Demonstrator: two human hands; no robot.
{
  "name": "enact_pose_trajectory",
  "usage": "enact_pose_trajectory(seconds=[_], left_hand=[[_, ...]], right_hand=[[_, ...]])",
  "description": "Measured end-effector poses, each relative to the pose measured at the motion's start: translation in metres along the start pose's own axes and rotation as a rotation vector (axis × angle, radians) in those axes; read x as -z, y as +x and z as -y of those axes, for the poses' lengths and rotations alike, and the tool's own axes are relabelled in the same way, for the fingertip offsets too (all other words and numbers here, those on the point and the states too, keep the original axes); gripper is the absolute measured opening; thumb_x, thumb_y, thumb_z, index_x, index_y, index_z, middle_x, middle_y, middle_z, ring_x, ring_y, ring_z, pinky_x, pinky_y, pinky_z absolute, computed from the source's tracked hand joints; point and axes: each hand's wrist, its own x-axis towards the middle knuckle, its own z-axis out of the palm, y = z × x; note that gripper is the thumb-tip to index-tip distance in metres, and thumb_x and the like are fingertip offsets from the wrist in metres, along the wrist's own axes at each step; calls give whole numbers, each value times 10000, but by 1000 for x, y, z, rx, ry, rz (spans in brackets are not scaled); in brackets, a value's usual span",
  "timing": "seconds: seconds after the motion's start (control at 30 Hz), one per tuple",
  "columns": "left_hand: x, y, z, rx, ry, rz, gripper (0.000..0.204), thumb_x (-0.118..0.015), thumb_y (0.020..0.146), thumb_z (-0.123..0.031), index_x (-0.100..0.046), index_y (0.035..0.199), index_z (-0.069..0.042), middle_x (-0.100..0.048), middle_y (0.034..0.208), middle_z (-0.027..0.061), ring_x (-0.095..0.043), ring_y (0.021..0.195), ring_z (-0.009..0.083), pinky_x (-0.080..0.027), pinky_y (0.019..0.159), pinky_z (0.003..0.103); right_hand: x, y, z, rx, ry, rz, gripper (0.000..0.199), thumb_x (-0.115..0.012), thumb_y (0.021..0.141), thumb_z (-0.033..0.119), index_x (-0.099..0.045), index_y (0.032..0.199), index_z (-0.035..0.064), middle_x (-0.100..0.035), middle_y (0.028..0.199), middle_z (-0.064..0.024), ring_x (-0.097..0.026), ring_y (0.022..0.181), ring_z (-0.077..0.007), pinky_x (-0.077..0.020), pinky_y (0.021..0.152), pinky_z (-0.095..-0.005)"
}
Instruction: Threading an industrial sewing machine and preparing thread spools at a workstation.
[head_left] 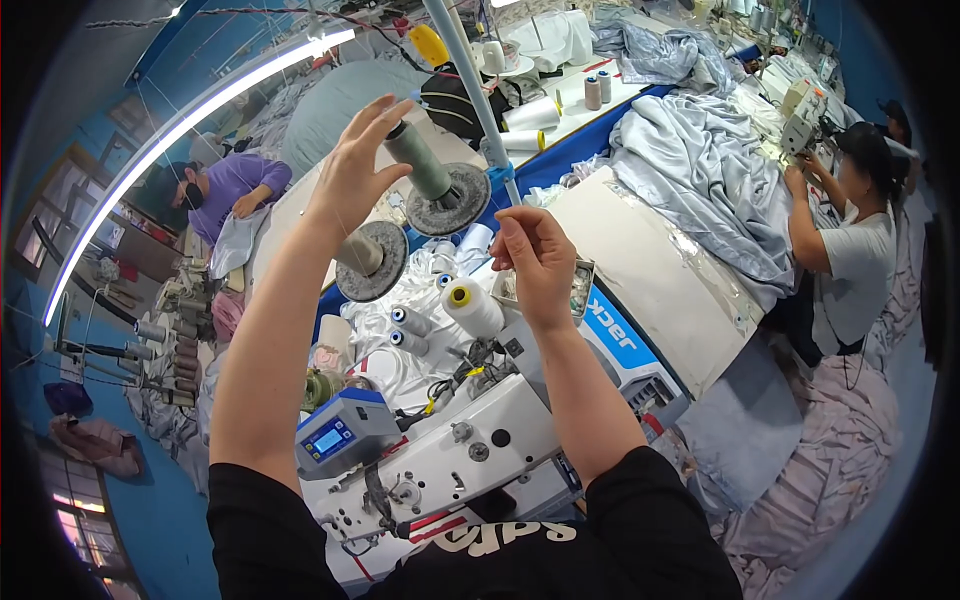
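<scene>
My left hand [352, 172] is raised beside a grey-green thread spool [420, 163], its fingers apart and curved around the spool's upper end. I cannot tell whether they touch it. The spool stands on a round speckled grey disc [462, 205] of the thread stand. A second disc [388, 262] nearby carries a pale spool [361, 254]. Right of the stand's pole [468, 75], my right hand [538, 262] is closed, thumb and fingers pressed together. If it pinches thread, that is too fine to make out. Below my arms lies a white sewing machine [440, 455].
A blue control box [345, 432] sits at the machine's left. White thread cones [474, 308] and smaller spools lie behind it. Grey fabric [690, 190] is heaped to the right. One person [850, 240] works at the right, another in purple [235, 190] at the left.
</scene>
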Motion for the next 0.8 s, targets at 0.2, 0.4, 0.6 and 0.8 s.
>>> enact_pose_trajectory(seconds=[0.2, 0.4, 0.6, 0.8], left_hand=[[-5, -3, -10, 172, -95, -182, 626, -714, 726, -85, -427, 1282, -113, -446, 1302, 116, -483, 1159, 260, -416, 950, 389], [-24, -17, 4, 390, -296, -149, 567, -719, 745, -98, -446, 1238, -33, -549, 1174, 111, -554, 1061, 213, -489, 847, 318], [-22, -8, 3, 424, -291, -237, 429, -685, 783, -140, -529, 1165, -21, -613, 1076, 65, -599, 911, 144, -489, 729, 257], [-21, 0, 7, 304, -341, -218, 292, -678, 778, -108, -615, 1048, -18, -650, 938, 41, -608, 822, 123, -500, 676, 245]], right_hand=[[4, 1, 0, 4, 8, -7, 128, -552, 901, 141, -580, 948, 25, -553, 663, -18, -478, 554, -46, -418, 527, -181], [3, 0, 2, -14, 2, -6, 131, -551, 902, 141, -581, 946, 22, -556, 664, -17, -486, 558, -46, -413, 520, -180], [5, 0, -2, -10, 2, 6, 136, -549, 903, 144, -582, 955, 22, -555, 667, -16, -490, 557, -48, -410, 519, -177], [5, -1, 2, -21, -1, 8, 137, -545, 906, 146, -578, 957, 24, -549, 665, -13, -494, 559, -51, -405, 521, -177]])
